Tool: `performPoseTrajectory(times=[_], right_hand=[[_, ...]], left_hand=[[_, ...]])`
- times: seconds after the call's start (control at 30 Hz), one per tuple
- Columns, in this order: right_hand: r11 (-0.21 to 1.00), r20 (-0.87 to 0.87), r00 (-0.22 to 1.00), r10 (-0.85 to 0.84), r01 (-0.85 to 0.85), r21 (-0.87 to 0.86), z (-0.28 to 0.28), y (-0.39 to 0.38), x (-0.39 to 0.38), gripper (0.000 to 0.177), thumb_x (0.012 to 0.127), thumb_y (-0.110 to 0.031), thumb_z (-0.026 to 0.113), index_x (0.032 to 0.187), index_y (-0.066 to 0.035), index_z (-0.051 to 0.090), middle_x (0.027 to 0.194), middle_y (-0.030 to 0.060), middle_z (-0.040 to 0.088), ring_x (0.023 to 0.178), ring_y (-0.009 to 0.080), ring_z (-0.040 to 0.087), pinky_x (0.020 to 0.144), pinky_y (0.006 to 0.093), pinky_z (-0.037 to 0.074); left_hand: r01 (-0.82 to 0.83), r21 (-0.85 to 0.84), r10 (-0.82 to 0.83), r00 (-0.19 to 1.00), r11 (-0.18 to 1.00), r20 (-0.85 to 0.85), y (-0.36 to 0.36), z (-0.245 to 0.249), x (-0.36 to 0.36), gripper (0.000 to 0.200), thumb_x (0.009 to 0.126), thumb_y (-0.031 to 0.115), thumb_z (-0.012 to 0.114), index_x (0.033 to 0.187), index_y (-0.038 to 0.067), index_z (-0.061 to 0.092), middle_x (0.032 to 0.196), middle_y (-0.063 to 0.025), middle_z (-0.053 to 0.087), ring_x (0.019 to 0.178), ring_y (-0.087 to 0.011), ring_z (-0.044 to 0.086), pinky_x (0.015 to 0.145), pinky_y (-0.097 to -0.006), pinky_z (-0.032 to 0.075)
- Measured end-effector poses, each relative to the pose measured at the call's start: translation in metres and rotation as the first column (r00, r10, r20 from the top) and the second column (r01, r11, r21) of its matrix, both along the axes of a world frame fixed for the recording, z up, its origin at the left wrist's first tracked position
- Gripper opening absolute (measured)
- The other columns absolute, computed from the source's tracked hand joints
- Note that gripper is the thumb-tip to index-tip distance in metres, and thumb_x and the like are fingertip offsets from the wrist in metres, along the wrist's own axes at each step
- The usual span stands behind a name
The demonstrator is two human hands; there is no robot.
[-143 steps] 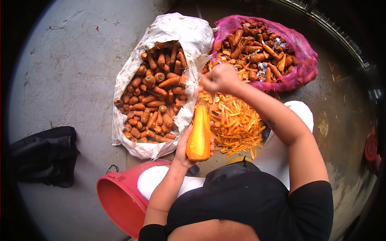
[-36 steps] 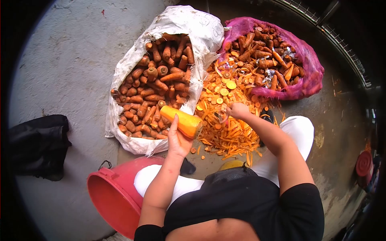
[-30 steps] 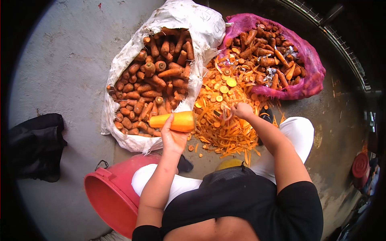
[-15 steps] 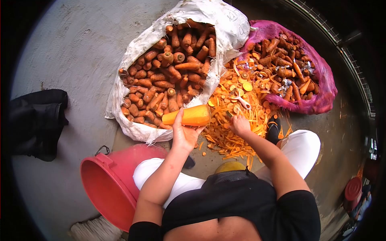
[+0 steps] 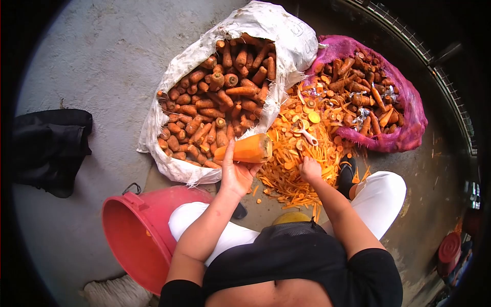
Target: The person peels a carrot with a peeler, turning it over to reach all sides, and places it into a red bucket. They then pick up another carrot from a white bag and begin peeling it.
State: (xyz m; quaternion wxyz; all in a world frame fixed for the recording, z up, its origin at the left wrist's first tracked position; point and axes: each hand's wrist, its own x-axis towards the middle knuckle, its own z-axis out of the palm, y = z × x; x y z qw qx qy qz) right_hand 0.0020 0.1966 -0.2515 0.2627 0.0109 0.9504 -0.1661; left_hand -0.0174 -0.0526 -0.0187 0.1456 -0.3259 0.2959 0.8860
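Note:
My left hand [image 5: 238,178] is wrapped around a thick peeled carrot [image 5: 244,149], its broad, rough crown end pointing right. My right hand [image 5: 310,170] is closed, low over a heap of orange peelings and cut carrot ends [image 5: 286,171]; what its fingers hold is hidden. A white peeler [image 5: 308,136] lies on that heap, just beyond the right hand. Behind the held carrot, a white woven sack [image 5: 164,82] lies open, full of unpeeled carrots [image 5: 207,112].
A pink mesh sack [image 5: 417,110] with more carrots and scraps lies at the right. By my left leg a red bucket [image 5: 158,204] is tipped on its side. Dark cloth [image 5: 51,148] lies on the floor at far left. A red container [image 5: 449,250] stands at far right.
The carrot has turned in my left hand, so its crown end shows more. My right hand has drawn slightly toward me, and the small dark tip at its fingers no longer shows clearly.

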Motion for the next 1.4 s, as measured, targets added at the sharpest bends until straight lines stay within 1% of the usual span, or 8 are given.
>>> performPoseTrajectory(times=[0.23,0.37,0.47,0.57,0.7,0.83,0.93,1.4], right_hand=[[0.786,0.038,0.954,-0.298,0.268,-0.557,0.018,0.009,-0.014,0.038,0.092,-0.028,0.039,0.113,0.001,0.049,0.091,0.0215,0.06,0.084,0.0344,0.06,0.074,0.0433,0.045],[0.296,0.548,0.731,-0.406,0.673,-0.678,0.049,0.011,-0.027,0.036,0.093,-0.035,0.051,0.108,-0.002,0.052,0.073,0.0047,0.048,0.063,0.0189,0.046,0.062,0.0372,0.042],[0.631,-0.007,0.938,-0.345,0.226,-0.742,0.066,0.009,-0.016,0.058,0.085,-0.028,0.062,0.132,0.001,0.043,0.1,0.0183,0.064,0.086,0.0324,0.063,0.076,0.0409,0.048],[0.931,0.109,0.987,-0.122,0.152,-0.332,0.12,0.013,-0.021,0.064,0.078,-0.016,0.06,0.137,-0.002,0.039,0.101,0.0249,0.063,0.088,0.0394,0.062,0.077,0.0431,0.048],[0.913,-0.231,0.971,-0.058,-0.042,-0.406,0.158,0.007,-0.012,0.064,0.083,-0.02,0.056,0.141,-0.012,0.03,0.094,0.0224,0.065,0.074,0.0347,0.064,0.064,0.042,0.05],[0.094,0.615,0.773,-0.155,0.631,-0.77,0.208,-0.001,-0.005,0.038,0.098,-0.043,0.041,0.115,-0.011,0.05,0.093,0.0076,0.066,0.039,0.0093,0.042,0.037,0.0243,0.036],[-0.312,0.661,0.722,0.203,0.688,-0.655,0.222,0.0,0.007,0.042,0.096,-0.051,0.041,0.11,-0.012,0.05,0.082,0.0029,0.063,0.035,0.009,0.036,0.033,0.0217,0.032],[-0.115,0.457,0.866,-0.205,0.442,-0.89,0.223,0.02,0.007,0.042,0.084,-0.042,0.067,0.102,-0.006,0.055,0.073,0.001,0.057,0.043,0.006,0.04,0.039,0.0216,0.032]], left_hand=[[-0.044,0.003,0.044,0.991,0.999,-0.124,0.01,0.003,-0.009,0.041,0.084,0.022,0.068,0.117,0.009,0.05,0.114,-0.0076,0.055,0.108,-0.022,0.055,0.095,-0.0393,0.049],[-0.06,0.079,0.077,0.972,0.995,-0.222,0.021,0.006,-0.005,0.04,0.08,0.007,0.069,0.115,0.008,0.05,0.112,-0.0071,0.056,0.107,-0.0208,0.055,0.096,-0.0385,0.047],[-0.003,0.051,0.021,0.938,0.999,-0.347,0.028,0.015,0.008,0.039,0.078,0.0,0.067,0.113,0.008,0.051,0.112,-0.0074,0.056,0.107,-0.0201,0.055,0.098,-0.0363,0.046],[0.064,-0.014,-0.064,0.896,0.998,-0.44,0.029,0.029,0.021,0.044,0.073,-0.008,0.064,0.112,0.008,0.05,0.113,-0.0079,0.055,0.111,-0.0205,0.054,0.101,-0.0358,0.043],[0.094,-0.073,-0.119,0.818,0.993,-0.563,0.043,0.05,0.039,0.049,0.069,-0.01,0.063,0.111,0.008,0.049,0.117,-0.0082,0.053,0.114,-0.0212,0.052,0.103,-0.0361,0.04],[0.077,-0.305,-0.273,0.684,0.949,-0.677,0.06,0.049,0.051,0.047,0.068,-0.005,0.068,0.109,0.008,0.05,0.12,-0.0085,0.049,0.113,-0.0207,0.052,0.101,-0.0325,0.04],[-0.013,-0.713,-0.539,0.645,0.701,-0.541,0.072,0.052,0.061,0.045,0.069,0.001,0.072,0.109,0.006,0.05,0.118,-0.0087,0.05,0.109,-0.0183,0.053,0.095,-0.0307,0.043],[0.714,-0.307,-0.776,0.599,0.629,-0.197,0.048,0.075,0.059,0.063,0.087,0.037,0.063,0.133,0.0,0.043,0.116,-0.0144,0.06,0.098,-0.0238,0.065,0.082,-0.0317,0.053]])
